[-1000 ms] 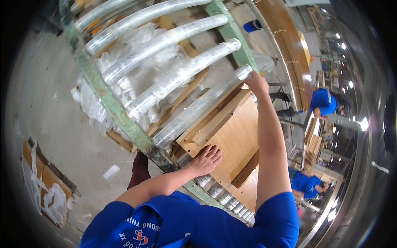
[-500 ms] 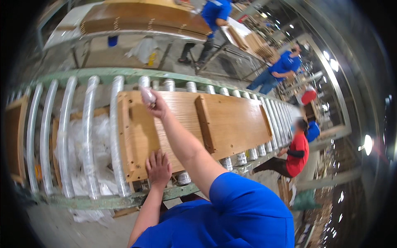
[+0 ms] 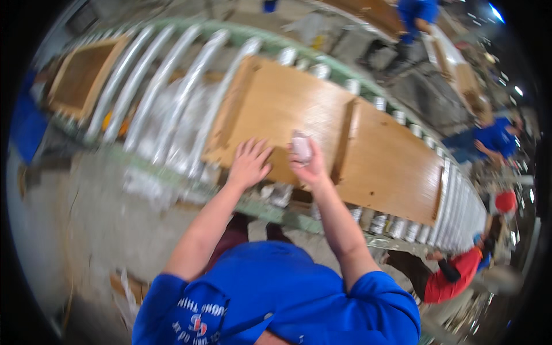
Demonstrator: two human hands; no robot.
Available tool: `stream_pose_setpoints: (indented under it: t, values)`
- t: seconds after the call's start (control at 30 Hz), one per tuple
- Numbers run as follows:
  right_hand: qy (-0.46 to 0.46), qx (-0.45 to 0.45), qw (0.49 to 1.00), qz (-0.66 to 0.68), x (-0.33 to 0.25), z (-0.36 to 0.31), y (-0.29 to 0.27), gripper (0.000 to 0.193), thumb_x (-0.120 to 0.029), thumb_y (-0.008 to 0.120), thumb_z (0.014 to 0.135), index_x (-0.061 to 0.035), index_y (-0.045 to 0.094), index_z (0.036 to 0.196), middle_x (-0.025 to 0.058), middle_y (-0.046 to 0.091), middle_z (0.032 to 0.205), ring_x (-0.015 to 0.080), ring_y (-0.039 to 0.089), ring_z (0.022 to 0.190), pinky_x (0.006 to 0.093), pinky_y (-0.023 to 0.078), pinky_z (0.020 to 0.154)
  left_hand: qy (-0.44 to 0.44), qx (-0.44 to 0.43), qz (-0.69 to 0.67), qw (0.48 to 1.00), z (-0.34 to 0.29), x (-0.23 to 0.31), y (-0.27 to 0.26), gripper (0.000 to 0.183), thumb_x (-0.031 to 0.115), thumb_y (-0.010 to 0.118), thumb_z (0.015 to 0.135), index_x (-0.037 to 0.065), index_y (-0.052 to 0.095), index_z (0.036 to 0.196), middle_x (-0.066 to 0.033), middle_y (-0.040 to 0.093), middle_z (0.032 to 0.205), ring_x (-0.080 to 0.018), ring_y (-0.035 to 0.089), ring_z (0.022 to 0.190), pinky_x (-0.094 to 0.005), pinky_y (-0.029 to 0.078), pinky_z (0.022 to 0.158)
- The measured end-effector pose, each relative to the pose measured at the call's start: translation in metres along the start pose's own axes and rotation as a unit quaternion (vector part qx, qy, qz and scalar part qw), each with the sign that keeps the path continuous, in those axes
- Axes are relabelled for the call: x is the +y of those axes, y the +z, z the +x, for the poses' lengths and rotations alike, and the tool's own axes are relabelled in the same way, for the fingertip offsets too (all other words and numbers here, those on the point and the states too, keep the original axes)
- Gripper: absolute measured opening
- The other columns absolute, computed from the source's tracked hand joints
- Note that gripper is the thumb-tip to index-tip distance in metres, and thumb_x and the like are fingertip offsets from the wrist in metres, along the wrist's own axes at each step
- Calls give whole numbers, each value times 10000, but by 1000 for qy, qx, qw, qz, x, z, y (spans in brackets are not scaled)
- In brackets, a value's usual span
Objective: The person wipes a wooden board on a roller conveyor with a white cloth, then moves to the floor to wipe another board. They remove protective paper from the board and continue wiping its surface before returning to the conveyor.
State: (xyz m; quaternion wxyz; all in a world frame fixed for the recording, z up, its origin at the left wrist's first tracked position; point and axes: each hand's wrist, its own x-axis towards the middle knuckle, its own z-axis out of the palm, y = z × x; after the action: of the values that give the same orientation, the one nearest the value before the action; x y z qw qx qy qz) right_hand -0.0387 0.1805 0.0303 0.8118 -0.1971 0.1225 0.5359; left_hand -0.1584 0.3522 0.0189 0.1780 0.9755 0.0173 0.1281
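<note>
A wooden panel (image 3: 276, 95) with raised cross strips lies across the rollers in front of me. My left hand (image 3: 249, 163) rests flat on its near left part, fingers spread and holding nothing. To the right of it, my right hand (image 3: 312, 167) grips a small pale pinkish block (image 3: 301, 147), its exact kind unclear. That hand is over the near part of the panel, left of the middle cross strip (image 3: 347, 141); I cannot tell whether the block touches the wood.
The roller conveyor (image 3: 190, 77) with its green frame runs from left to right. A framed wooden piece (image 3: 86, 77) sits at its left end, near a blue-clothed person. Other people in blue (image 3: 497, 138) and red (image 3: 457, 273) are on the right. Wrapping plastic (image 3: 184, 115) lies beneath the rollers.
My right hand has come back from the panel's far left corner to its near side, still holding the block. The left hand stays on the panel, and the view has turned.
</note>
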Motion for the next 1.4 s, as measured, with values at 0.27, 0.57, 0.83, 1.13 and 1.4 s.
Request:
stream_pose_setpoints:
  t: [0.27,0.57,0.83,1.13,1.4]
  values:
    - [-31,82,966,-242,89,-26,20,366,-254,494,918,-93,445,1242,129,622,965,165,594,686,251,408,466,-46,-68,-136,987,-123,-9,-35,171,246,616,843,76,619,832,-111,611,753,-307,593,739,-407,470,663]
    - [-208,103,886,-402,168,46,55,534,-157,675,814,-48,440,1281,100,599,979,157,601,669,251,429,453,-414,-56,-122,900,-323,-93,-83,179,178,586,801,38,518,713,-167,568,632,-361,578,611,-425,445,548]
    - [-254,189,768,-557,200,77,66,494,-164,677,772,-63,519,1229,101,622,1063,159,611,752,263,496,510,-430,-98,-163,883,-347,-126,-97,163,193,599,778,49,529,749,-134,586,643,-307,598,617,-398,463,573]
    - [-308,204,683,-629,199,73,59,439,-165,691,759,-42,561,1160,175,636,1045,273,628,958,351,478,851,-401,-92,-212,886,-338,-139,-83,151,179,591,829,67,524,906,-123,592,674,-297,591,633,-399,455,592]
    - [-349,215,647,-644,186,54,46,413,-147,686,758,-35,570,1138,177,636,1030,289,627,949,351,482,828,-392,-110,-196,892,-325,-143,-85,217,162,551,869,114,533,1080,-115,557,608,-302,566,577,-417,432,567]
